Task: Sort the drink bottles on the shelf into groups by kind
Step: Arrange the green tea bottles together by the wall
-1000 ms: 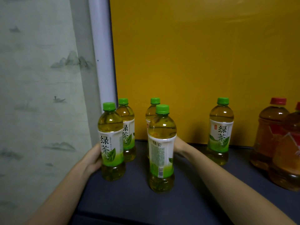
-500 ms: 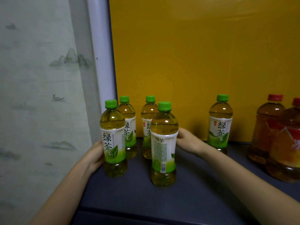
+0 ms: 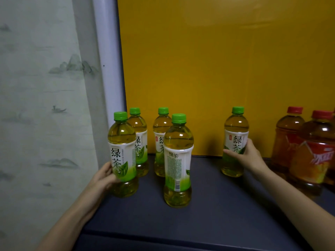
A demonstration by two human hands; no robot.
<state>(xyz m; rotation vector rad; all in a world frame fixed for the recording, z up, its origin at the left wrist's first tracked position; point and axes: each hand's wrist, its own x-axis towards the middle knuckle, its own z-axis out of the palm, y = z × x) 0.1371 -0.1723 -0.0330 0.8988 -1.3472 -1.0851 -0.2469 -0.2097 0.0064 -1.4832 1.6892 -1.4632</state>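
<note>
Four green-capped tea bottles [image 3: 178, 160] cluster upright beside the white post [image 3: 108, 69], the left hand [image 3: 103, 176] wrapped around the nearest, while the right hand [image 3: 248, 156] clasps a fifth, stray green tea bottle [image 3: 235, 142] standing well right of that post, near the red-capped bottles [image 3: 311, 153].

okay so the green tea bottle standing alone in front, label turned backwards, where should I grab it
Grip the front green tea bottle around its labelled middle, where the body narrows slightly. Come from the right side: that side is open shelf, while the left hand and its bottle crowd the other.
</note>
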